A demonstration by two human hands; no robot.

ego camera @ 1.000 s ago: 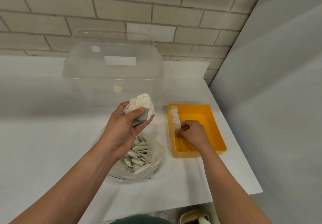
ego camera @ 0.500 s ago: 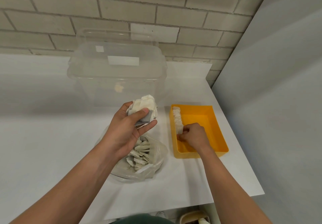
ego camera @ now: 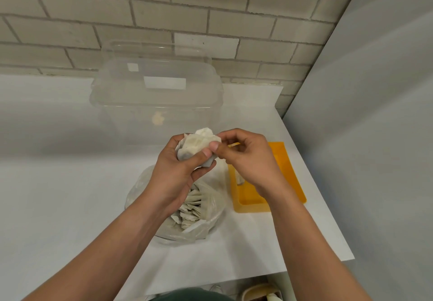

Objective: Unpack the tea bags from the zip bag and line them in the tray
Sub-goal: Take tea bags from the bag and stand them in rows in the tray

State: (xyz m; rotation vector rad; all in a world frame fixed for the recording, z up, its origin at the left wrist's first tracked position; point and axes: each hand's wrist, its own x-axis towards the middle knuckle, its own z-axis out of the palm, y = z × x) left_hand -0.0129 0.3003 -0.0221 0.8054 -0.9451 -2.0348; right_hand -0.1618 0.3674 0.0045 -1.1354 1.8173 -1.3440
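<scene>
L hand (ego camera: 178, 172) curled round a wad of tea bags (ego camera: 195, 147) over the zip bag (ego camera: 208, 221) (more inside), table (ego camera: 70, 195) centre; R hand (ego camera: 248, 160) pinches one bag (ego camera: 214, 139) at the wad's right edge, thumb + forefinger. Step prob peeling off the next bag; next needs a clean pull w/o dragging others, then into the orange tray (ego camera: 289, 176) just right.

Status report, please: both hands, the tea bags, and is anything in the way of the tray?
Left hand grips bunch of tea bags. Right hand pinches one tea bag at its edge. Zip bag open, more inside. Nothing blocks tray.
</scene>
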